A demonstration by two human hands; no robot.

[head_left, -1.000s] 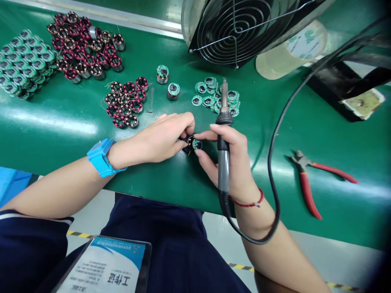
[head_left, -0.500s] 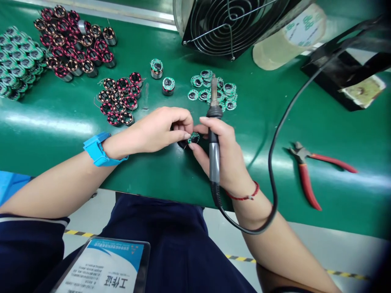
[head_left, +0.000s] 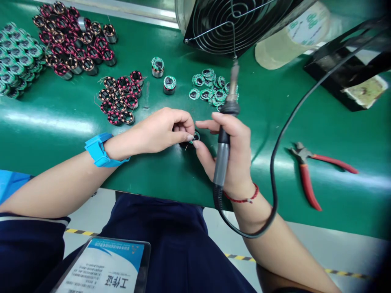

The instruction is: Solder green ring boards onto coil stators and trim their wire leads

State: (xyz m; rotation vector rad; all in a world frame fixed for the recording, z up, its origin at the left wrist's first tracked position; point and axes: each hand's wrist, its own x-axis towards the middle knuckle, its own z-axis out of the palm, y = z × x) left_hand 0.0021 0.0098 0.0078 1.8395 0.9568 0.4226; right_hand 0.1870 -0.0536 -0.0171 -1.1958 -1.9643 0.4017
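The soldering iron (head_left: 221, 160) slanted tip-up in my right hand (head_left: 238, 152), which clasped its handle, thumb and one finger parted; my left hand (head_left: 162, 132) pinched the round green circuit board (head_left: 196, 137), which lay partly under my left thumb tip, just beside the tip of my right thumb.

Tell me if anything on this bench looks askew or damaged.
One thing: in the larger cluster of coils at the far left, a silvery piece appears tipped over, showing its bare metal side, while most around it stand with their windings facing up. I see no obvious spill or damage.
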